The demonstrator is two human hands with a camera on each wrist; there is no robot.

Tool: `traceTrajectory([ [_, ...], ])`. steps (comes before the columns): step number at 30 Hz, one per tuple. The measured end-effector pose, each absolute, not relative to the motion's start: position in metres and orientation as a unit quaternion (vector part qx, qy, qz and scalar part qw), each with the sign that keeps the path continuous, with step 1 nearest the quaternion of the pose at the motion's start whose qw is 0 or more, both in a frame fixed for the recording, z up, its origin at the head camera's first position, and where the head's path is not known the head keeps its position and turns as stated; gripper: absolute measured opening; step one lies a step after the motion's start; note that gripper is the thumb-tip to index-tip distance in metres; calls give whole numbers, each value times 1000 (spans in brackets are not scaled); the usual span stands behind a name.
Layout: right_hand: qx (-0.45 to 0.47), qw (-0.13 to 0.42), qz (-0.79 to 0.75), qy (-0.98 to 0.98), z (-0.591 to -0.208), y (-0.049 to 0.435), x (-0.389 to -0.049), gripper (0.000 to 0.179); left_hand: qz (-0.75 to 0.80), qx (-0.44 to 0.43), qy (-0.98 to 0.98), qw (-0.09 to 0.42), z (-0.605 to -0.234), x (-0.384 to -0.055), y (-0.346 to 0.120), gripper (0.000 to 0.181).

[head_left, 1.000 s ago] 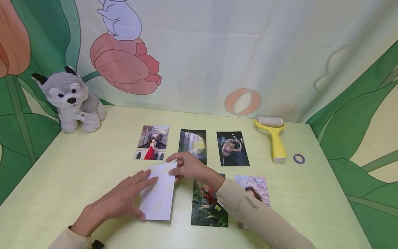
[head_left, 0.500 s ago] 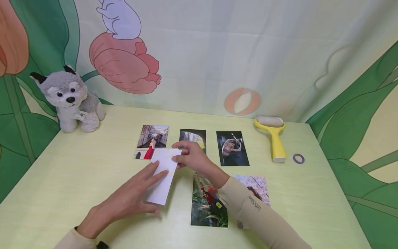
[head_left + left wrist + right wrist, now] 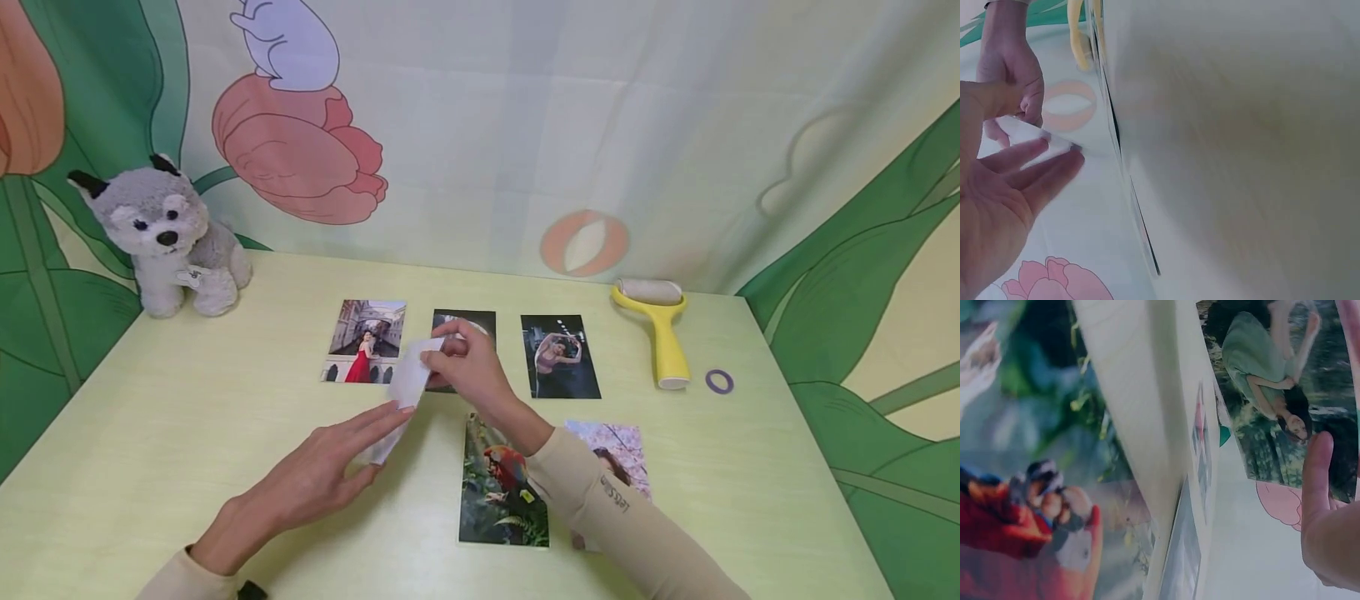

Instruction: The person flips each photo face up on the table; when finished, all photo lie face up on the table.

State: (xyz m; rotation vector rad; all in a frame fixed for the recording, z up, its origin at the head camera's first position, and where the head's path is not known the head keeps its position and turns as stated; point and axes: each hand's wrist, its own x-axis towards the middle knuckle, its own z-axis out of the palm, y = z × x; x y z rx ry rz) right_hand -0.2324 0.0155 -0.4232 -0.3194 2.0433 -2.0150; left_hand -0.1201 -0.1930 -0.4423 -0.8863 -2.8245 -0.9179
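A photo print (image 3: pixel 409 377) is held tilted above the table, its white back facing the head camera. My right hand (image 3: pixel 474 371) pinches its upper right corner between thumb and fingers. In the right wrist view the picture side of this photo print (image 3: pixel 1272 394) shows a person in a green dress among trees. My left hand (image 3: pixel 322 471) has straight fingers against the photo's lower left part, with the thumb apart from it. Below my right forearm lie a parrot photo (image 3: pixel 495 500) and, partly hidden by the sleeve, a cherry-blossom photo (image 3: pixel 622 442).
Farther back lie a red-dress photo (image 3: pixel 365 342), a partly covered waterfall photo (image 3: pixel 480 321) and a dark stretching-pose photo (image 3: pixel 561 358). A yellow-handled lint roller (image 3: pixel 667 342) and a purple ring (image 3: pixel 719 382) are at right. A plush husky (image 3: pixel 180 242) sits back left.
The photo print has risen off the table, moved away and rightward, and tipped to a steeper angle. My right hand moved forward with it; my left fingers followed along its face.
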Motion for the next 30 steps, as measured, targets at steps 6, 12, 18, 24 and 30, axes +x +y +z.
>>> traceTrajectory([
  [6,-137,81,-679,717,-426,16,-230,27,-321,-314,-889,90,-445,-122,-194,80],
  [12,-148,62,-676,719,-429,16,-229,27,-369,-298,-870,136,-449,-125,-194,69],
  [18,-141,32,-657,739,-430,17,-227,27,-425,-265,-856,127,-448,-126,-194,65],
  [24,-146,-1,-647,749,-430,17,-225,25,-442,-234,-852,154,-447,-126,-192,64],
  [30,-150,-16,-639,755,-433,17,-224,23,-453,-212,-847,182,-448,-125,-188,57],
])
